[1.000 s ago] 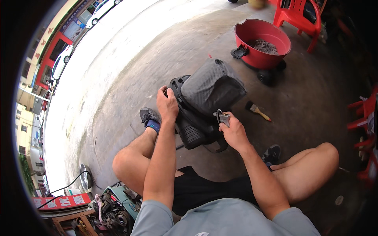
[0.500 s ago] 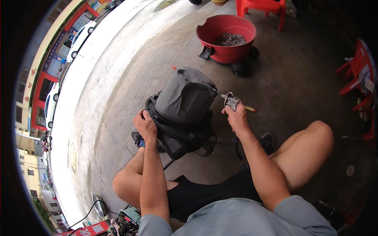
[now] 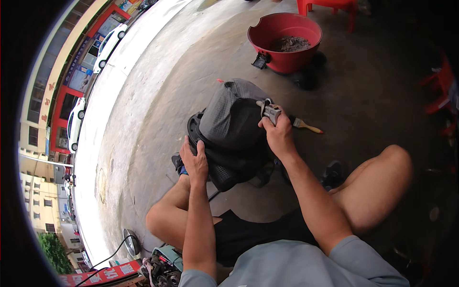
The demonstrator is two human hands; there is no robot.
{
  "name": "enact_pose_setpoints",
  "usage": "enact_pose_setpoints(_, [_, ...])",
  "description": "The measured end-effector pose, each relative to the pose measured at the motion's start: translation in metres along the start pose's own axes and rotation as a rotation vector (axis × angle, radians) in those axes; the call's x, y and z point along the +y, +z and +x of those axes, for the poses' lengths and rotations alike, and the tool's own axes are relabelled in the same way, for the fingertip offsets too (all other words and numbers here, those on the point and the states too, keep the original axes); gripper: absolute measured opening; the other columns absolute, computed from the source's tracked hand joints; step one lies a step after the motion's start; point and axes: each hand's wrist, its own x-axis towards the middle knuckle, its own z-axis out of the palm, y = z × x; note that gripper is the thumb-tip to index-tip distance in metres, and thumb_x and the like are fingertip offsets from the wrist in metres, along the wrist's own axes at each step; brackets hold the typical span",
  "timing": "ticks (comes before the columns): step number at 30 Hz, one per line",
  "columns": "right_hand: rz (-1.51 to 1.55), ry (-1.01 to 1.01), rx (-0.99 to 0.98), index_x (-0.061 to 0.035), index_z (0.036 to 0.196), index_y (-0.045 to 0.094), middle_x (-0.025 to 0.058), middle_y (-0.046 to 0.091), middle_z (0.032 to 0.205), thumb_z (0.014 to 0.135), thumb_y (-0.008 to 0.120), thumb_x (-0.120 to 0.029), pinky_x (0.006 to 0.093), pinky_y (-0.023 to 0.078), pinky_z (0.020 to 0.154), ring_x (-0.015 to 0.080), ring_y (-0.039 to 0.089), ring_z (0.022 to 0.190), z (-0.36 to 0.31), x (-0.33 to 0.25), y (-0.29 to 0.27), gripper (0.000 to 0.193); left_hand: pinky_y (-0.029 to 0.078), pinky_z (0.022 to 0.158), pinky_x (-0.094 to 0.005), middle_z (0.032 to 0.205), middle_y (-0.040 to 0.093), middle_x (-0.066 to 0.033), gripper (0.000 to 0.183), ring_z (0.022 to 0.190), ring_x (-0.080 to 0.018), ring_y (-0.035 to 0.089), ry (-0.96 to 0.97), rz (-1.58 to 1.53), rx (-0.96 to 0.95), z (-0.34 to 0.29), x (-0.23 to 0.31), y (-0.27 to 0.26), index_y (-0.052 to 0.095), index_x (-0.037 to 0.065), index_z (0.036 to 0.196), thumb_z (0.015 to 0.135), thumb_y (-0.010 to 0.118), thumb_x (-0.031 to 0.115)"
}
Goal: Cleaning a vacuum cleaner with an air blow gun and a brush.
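Observation:
A vacuum cleaner's black motor head [image 3: 229, 172] sits upturned between my legs, with a grey textured cloth filter [image 3: 234, 117] fitted over its top. At the head's left rim, my left hand [image 3: 195, 162] has its thumb and fingers apart, its fingertips against or right beside the black edge. My right hand [image 3: 279, 136] is wrapped round a grey metal air blow gun [image 3: 271, 114]. The gun's nozzle points left at the filter's upper right side, very close to the cloth; whether it touches I cannot tell.
A red vacuum drum [image 3: 287, 60] with grey debris inside stands on black wheels beyond the filter. A paintbrush [image 3: 311, 127] lies right of my right hand. Red plastic chairs [image 3: 330, 7] stand farther off. Tools [image 3: 165, 272] and a lamp [image 3: 132, 243] sit at lower left.
My right hand has brought the blow gun leftward, up to the filter. My left hand's fingers have straightened and spread at the rim. The view has shifted slightly.

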Motion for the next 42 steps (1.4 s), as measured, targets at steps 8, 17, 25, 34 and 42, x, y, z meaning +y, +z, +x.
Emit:
enact_pose_setpoints(8, [0.1, 0.372, -0.78, -0.0022, 0.109, 0.062, 0.0057, 0.069, 0.084, 0.088, 0.057, -0.007, 0.0281, 0.047, 0.082, 0.0128, 0.063, 0.082, -0.015, -0.015, -0.015, 0.022, 0.029, 0.115, -0.0437, 0.151, 0.029, -0.0294, 0.092, 0.139, -0.0429, 0.034, -0.111, 0.111, -0.107, -0.029, 0.005, -0.001, 0.026, -0.004, 0.152, 0.087, 0.07, 0.046])
enact_pose_setpoints(17, [0.019, 0.465, 0.055, -0.004, 0.108, 0.058, 0.0067, 0.068, 0.08, 0.09, 0.055, -0.007, 0.0298, 0.037, 0.04, 0.0096, 0.047, 0.047, -0.005, 0.094, -0.046, 0.018, 0.029, 0.117, -0.0436, 0.153, 0.022, -0.0324, 0.099, 0.143, -0.0448, 0.028, -0.182, -0.015, -0.084, -0.042, 0.023, 0.007, 0.021, 0.003, 0.155, 0.08, 0.076, 0.039])
enact_pose_setpoints(25, [-0.073, 0.891, 0.002, -0.0083, 0.113, 0.054, 0.0074, 0.062, 0.084, 0.095, 0.053, -0.012, 0.0297, 0.042, 0.042, 0.0167, 0.06, 0.054, -0.037, 0.152, -0.043, 0.018, 0.029, 0.116, -0.0452, 0.156, 0.013, -0.0309, 0.102, 0.143, -0.045, 0.026, -0.241, -0.047, -0.04, -0.061, 0.029, 0.012, 0.023, 0.01, 0.156, 0.076, 0.08, 0.038])
enact_pose_setpoints(34, [-0.033, 0.917, 0.078, -0.0079, 0.116, 0.053, 0.0095, 0.062, 0.09, 0.094, 0.053, -0.01, 0.0336, 0.049, 0.046, 0.0229, 0.067, 0.066, 0.003, 0.181, -0.029, 0.022, 0.029, 0.116, -0.0436, 0.155, 0.019, -0.0293, 0.102, 0.143, -0.0415, 0.028, -0.232, -0.094, -0.042, -0.048, 0.017, 0.007, 0.028, 0.011, 0.155, 0.073, 0.083, 0.033])
enact_pose_setpoints(42, [0.008, 0.949, -0.002, -0.0059, 0.121, 0.054, 0.0113, 0.063, 0.097, 0.092, 0.055, -0.008, 0.0338, 0.052, 0.048, 0.025, 0.069, 0.072, 0.036, 0.208, -0.005, 0.029, 0.035, 0.112, -0.0404, 0.152, 0.034, -0.0229, 0.102, 0.137, -0.033, 0.04, -0.307, -0.285, -0.154, -0.001, -0.024, -0.003, 0.029, 0.005, 0.154, 0.072, 0.084, 0.029])
